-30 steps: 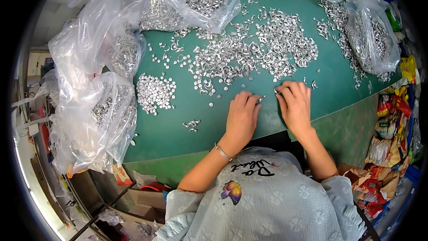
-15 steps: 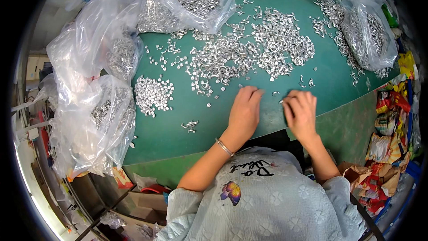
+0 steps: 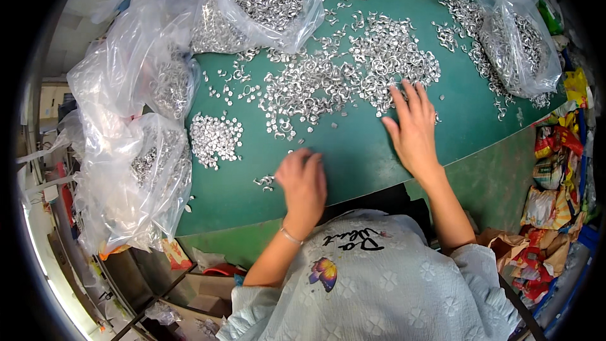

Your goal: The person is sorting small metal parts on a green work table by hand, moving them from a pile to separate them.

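Mostly small silver metal clips (image 3: pixel 353 76), heaped loose, shiny.

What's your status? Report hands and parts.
Left hand flat on table, by small cluster. Right hand open, fingers at main metal parts pile. Nothing in the way.

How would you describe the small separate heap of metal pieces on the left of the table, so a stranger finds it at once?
Start at the green table. Left of the wide loose spread of metal pieces in the middle lies a small dense heap, beside the clear bags at the left edge. Unlike its neighbours, it is unbagged, compact, and apart from the spread.
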The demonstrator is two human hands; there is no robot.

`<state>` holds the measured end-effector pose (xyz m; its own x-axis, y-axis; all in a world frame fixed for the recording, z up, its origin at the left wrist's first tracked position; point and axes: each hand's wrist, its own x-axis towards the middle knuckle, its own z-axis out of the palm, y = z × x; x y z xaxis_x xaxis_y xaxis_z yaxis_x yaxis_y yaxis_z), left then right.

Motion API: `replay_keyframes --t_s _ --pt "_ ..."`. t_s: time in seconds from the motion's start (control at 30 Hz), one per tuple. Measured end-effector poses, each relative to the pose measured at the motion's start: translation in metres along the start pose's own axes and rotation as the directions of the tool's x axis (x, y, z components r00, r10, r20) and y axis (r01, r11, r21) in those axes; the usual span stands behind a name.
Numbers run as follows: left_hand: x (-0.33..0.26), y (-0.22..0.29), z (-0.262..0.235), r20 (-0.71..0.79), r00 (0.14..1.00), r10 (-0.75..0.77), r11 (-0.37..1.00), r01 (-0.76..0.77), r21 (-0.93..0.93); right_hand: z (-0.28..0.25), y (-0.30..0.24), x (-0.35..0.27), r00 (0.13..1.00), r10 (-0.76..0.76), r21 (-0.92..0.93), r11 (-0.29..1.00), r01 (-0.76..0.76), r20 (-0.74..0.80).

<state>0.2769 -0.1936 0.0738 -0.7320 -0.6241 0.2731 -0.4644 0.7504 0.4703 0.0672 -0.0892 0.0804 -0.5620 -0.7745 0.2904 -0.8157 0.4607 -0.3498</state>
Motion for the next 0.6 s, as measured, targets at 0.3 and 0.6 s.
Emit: replay_keyframes --t_s 0.3,0.6 --pt "-0.038 -0.027 -0.02 -0.154 0.95 -0.272 0.952 0.289 0.102 -0.004 -0.042 -0.032 0.881 -0.37 0.307 0.91 0.28 0.295" --pt "0.03 0.035 0.016 0.051 0.998 0.049 0.986 -0.04 -0.163 -0.004 0.008 -0.001 0.988 -0.022 0.113 0.993 0.04 -0.154"
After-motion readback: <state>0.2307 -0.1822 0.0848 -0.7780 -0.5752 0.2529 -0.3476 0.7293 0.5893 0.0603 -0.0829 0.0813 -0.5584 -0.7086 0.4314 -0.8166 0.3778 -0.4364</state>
